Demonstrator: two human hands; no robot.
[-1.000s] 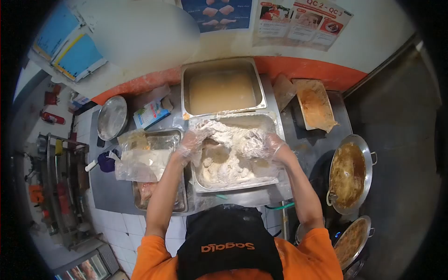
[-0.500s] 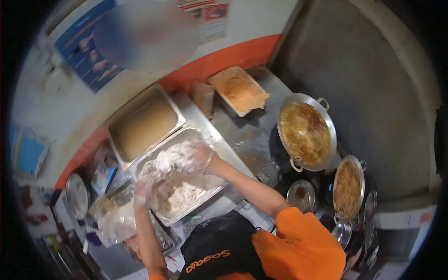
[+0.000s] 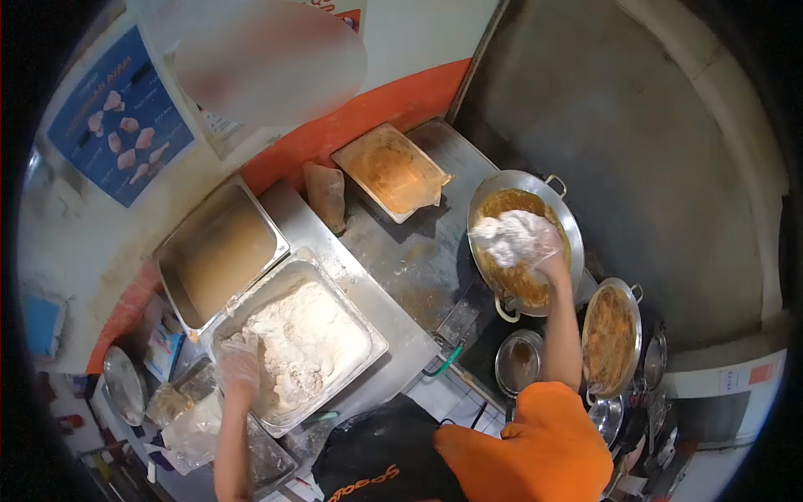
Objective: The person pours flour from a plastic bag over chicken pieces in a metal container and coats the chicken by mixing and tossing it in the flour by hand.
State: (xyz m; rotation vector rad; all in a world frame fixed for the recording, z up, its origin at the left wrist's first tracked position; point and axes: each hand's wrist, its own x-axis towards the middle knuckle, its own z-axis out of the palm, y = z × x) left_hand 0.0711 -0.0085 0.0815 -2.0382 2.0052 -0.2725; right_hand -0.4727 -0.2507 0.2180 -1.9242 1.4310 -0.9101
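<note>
My right hand (image 3: 545, 241), in a clear plastic glove, grips a piece of floured chicken (image 3: 508, 238) thickly coated in white. It is held over a wide wok (image 3: 570, 219) of brown, bubbling oil (image 3: 525, 289). At the left side of a metal tray (image 3: 368, 341) is my left hand (image 3: 239, 365), gloved too, its fingers loosely extended at the edge of the white flour (image 3: 322, 322). Lumpy flour-covered shapes lie beside those fingers; whether they are chicken I cannot tell.
Behind the flour tray stands a metal pan of cloudy liquid (image 3: 230, 272). A tray with orange-brown residue (image 3: 389, 171) sits near the wall. A second wok (image 3: 609, 339) holds browned food, and a small round pot (image 3: 519, 361) stands close to my right forearm.
My right hand has moved from the flour tray out to the right, over the first wok, carrying the floured chicken. My left hand has stayed at the tray's left side. The view has shifted.
</note>
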